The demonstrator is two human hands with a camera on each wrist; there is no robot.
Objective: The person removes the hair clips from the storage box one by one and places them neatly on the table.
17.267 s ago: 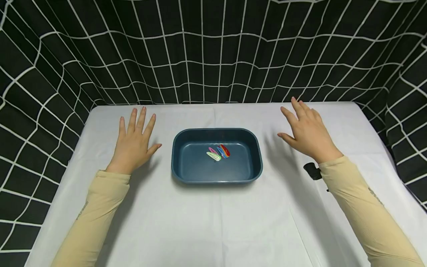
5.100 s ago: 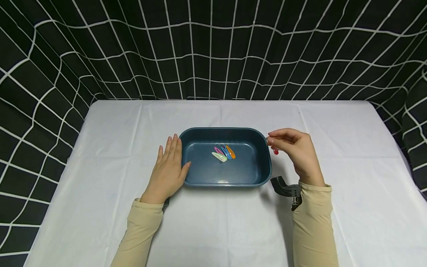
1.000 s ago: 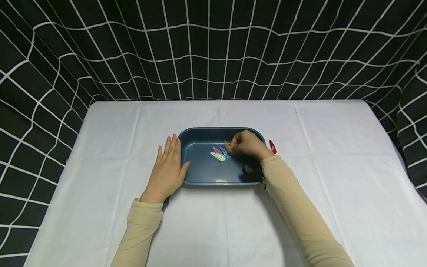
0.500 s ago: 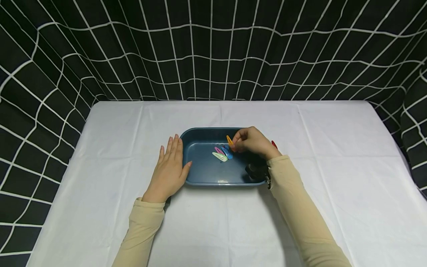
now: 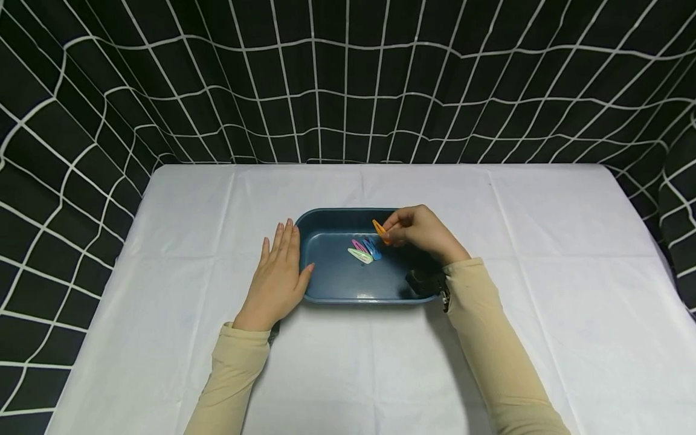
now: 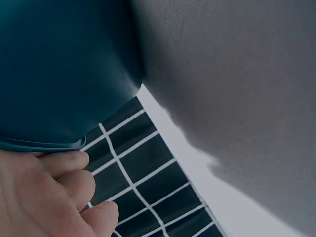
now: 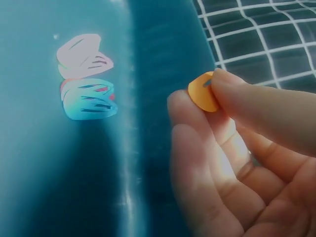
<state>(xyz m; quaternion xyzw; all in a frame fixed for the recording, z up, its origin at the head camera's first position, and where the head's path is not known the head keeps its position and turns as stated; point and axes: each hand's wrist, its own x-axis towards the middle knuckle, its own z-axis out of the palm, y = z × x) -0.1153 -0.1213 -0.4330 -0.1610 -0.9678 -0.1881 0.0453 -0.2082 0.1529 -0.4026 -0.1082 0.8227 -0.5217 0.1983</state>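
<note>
My right hand [image 5: 424, 232] pinches an orange snap hair clip [image 5: 380, 229] between thumb and fingers, over the right part of a dark blue-green tray [image 5: 337, 300]. The same orange clip [image 7: 202, 92] stands out against the tray wall in the right wrist view. On the tray floor lie a pale green hair clip [image 5: 360, 256], a pink one [image 5: 358, 245] and overlapping blue ones [image 5: 372, 249]. Along the tray's left rim rests my left hand [image 5: 274, 278], its fingers straight and the thumb over the edge. In the left wrist view its fingers [image 6: 74, 182] touch the rim.
A white cloth [image 5: 315, 368] covers the table under the tray. Black curtain with white netting [image 5: 348, 84] rises behind the table and on both sides. A dark wrist device [image 5: 426, 283] hangs by my right wrist, over the tray.
My right hand has lifted the orange clip from beside the blue ones, moving up and right. The red clip outside the tray's right side is now hidden behind that hand. My left hand stays put.
</note>
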